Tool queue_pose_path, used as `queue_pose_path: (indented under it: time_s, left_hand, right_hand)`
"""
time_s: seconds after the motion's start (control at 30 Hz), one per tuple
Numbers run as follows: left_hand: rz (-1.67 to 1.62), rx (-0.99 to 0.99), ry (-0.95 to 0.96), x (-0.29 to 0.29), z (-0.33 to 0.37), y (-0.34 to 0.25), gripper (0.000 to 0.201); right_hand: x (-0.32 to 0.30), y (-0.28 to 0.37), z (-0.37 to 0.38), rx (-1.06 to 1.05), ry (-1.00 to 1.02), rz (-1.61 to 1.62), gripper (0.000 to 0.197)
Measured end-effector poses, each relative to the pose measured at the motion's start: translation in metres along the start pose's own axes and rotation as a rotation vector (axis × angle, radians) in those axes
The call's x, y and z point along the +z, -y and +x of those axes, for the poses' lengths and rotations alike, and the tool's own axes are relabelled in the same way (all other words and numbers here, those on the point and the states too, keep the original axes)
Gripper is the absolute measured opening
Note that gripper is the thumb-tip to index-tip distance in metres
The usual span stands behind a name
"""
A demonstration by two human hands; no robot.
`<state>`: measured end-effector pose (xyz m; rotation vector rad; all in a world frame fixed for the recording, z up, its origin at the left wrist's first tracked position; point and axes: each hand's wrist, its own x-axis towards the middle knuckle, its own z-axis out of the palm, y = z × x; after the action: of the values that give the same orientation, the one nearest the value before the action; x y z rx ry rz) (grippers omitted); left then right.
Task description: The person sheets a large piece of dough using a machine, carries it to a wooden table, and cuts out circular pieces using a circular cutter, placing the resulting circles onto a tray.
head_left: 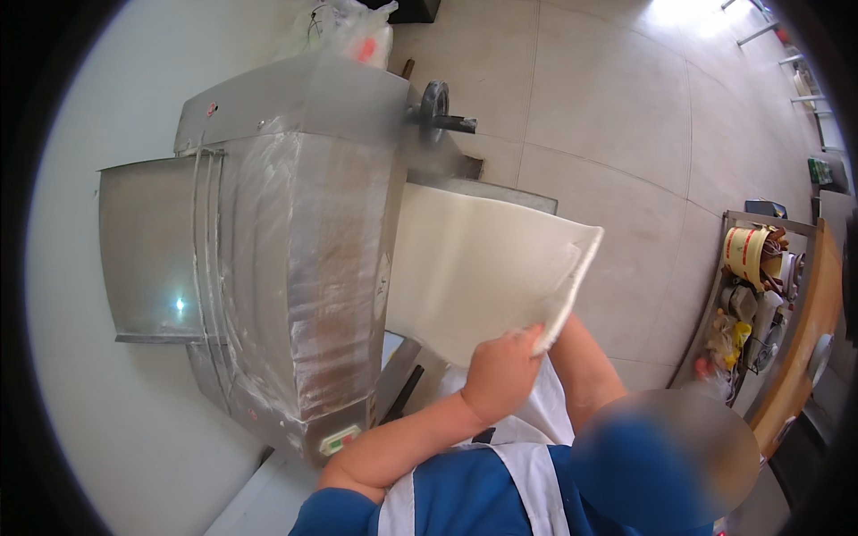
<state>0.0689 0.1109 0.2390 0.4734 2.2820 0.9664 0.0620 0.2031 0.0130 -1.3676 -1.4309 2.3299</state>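
Observation:
A wide, pale sheet of dough (474, 259) comes out of the right side of a flour-dusted steel dough sheeter (335, 268). Its free end is lifted toward me, with a thicker, uneven rim. My left hand (505, 371) is closed on the near corner of that end, fingers pinching the edge. My right forearm (585, 371) reaches up behind the same edge. The sheet covers my right hand, so its fingers do not show.
A black handwheel (435, 112) juts from the machine's far end, and a red and green switch (340, 439) sits at its near end. At the right, a wooden-topped table (809, 326) has a shelf holding a yellowish bucket (744, 255) and bags. A plastic bag (353, 31) rests behind the machine.

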Motion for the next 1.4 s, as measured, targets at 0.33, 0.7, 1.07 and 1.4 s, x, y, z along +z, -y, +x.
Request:
queue_pose_path:
  time_s: [0.33, 0.7, 1.07, 1.4]
  left_hand:
    - [-0.235, 0.271, 0.338, 0.027, -0.013, -0.067, 0.035]
    - [-0.611, -0.425, 0.528, 0.001, -0.130, 0.105, 0.033]
    - [-0.817, -0.497, -1.366, -0.002, -0.236, 0.131, 0.047]
    - [-0.447, -0.740, -1.566, 0.031, -0.201, 0.188, 0.056]
  right_hand:
    - [0.026, 0.005, 0.006, -0.067, 0.172, -0.275, 0.012]
    - [0.047, 0.036, -0.009, -0.107, 0.537, -0.395, 0.007]
    - [-0.025, 0.153, -0.102, -0.536, 0.723, -1.022, 0.003]
    - [-0.051, 0.274, -0.214, -1.187, 0.205, -2.096, 0.005]
